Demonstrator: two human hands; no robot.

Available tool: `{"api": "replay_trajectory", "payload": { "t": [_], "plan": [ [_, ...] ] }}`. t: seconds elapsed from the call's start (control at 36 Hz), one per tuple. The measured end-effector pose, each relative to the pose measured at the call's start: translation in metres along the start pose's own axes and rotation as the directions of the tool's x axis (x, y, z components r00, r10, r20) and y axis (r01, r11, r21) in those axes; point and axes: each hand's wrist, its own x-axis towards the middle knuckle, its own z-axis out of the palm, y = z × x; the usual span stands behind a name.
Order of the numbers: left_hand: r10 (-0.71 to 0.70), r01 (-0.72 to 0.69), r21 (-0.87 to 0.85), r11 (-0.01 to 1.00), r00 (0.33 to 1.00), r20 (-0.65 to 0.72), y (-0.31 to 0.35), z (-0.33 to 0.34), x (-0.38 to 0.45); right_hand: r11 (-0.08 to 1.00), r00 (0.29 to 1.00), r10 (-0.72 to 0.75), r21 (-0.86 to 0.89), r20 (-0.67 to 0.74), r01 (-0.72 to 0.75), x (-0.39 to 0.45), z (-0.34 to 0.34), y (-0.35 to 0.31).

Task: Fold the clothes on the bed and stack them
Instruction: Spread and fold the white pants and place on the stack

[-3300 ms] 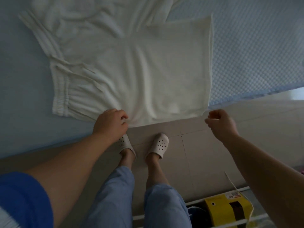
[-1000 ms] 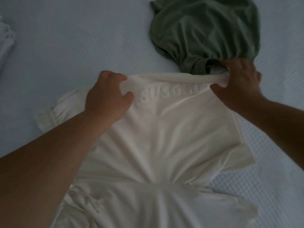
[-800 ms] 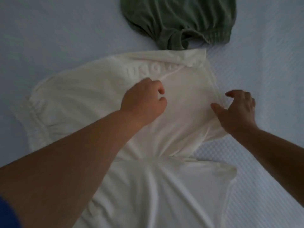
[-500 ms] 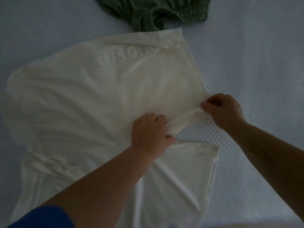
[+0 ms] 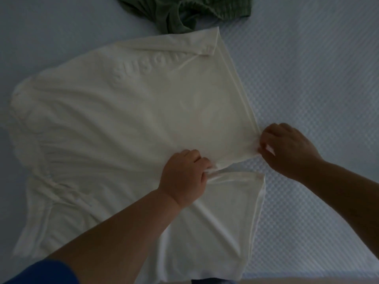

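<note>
Left hand at six o'clock, fingers curled, pinching the cream garment spread on the pale blue bed. Right hand at three o'clock pinches its edge. Raised lettering reads partly "SUSG". Green garment at twelve o'clock.

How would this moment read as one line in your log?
step: folding white garment | left hand: pinching its fabric | right hand: pinching its edge | green garment: unfolded, beyond | surface: bed
</note>
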Motion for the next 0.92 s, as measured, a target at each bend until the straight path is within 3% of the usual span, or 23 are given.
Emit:
{"api": "replay_trajectory", "payload": {
  "t": [0.11,0.19,0.33,0.44,0.53,0.58,0.64,0.72,0.83,0.86,0.92],
  "plan": [
    [-0.024,0.026,-0.026,0.999,0.995,0.092,0.001,-0.002,-0.006,0.999,0.998,0.017,0.039,0.054,-0.019,-0.01,0.006,-0.001],
    [-0.015,0.024,-0.068,0.997,0.991,0.137,-0.002,-0.004,-0.009,0.999,0.984,0.034,0.018,0.176,-0.038,-0.007,0.006,-0.008],
    [0.007,0.028,-0.132,0.991,0.966,0.259,-0.01,-0.008,-0.01,0.972,0.911,0.221,-0.004,0.347,-0.234,-0.002,0.001,-0.02],
    [-0.17,0.177,-0.201,0.963,0.984,0.05,-0.03,-0.025,0.013,0.965,0.954,0.245,0.051,0.175,-0.257,0.03,-0.012,-0.028],
    [-0.373,0.331,-0.238,0.913,0.915,-0.155,-0.066,-0.051,0.044,0.921,0.957,0.29,0.262,0.027,-0.287,0.082,-0.026,-0.042],
    [-0.456,0.413,-0.204,0.887,0.852,-0.256,-0.098,-0.073,0.063,0.819,0.916,0.4,0.459,-0.024,-0.345,0.123,-0.039,-0.054],
    [-0.493,0.478,-0.132,0.869,0.807,-0.326,-0.13,-0.094,0.077,0.657,0.856,0.517,0.627,0.031,-0.42,0.162,-0.052,-0.062],
    [-0.487,0.525,0.014,0.851,0.799,-0.352,-0.17,-0.119,0.088,0.47,0.814,0.558,0.746,0.162,-0.471,0.201,-0.063,-0.068],
    [-0.518,0.566,0.136,0.813,0.81,-0.273,-0.2,-0.135,0.092,0.332,0.77,0.604,0.814,0.206,-0.477,0.218,-0.071,-0.071],
    [-0.533,0.574,0.166,0.802,0.813,-0.233,-0.204,-0.138,0.092,0.35,0.768,0.618,0.814,0.171,-0.463,0.221,-0.074,-0.07],
    [-0.568,0.597,0.165,0.785,0.801,-0.19,-0.211,-0.142,0.091,0.525,0.774,0.633,0.723,0.021,-0.449,0.228,-0.083,-0.066]
  ]
}}
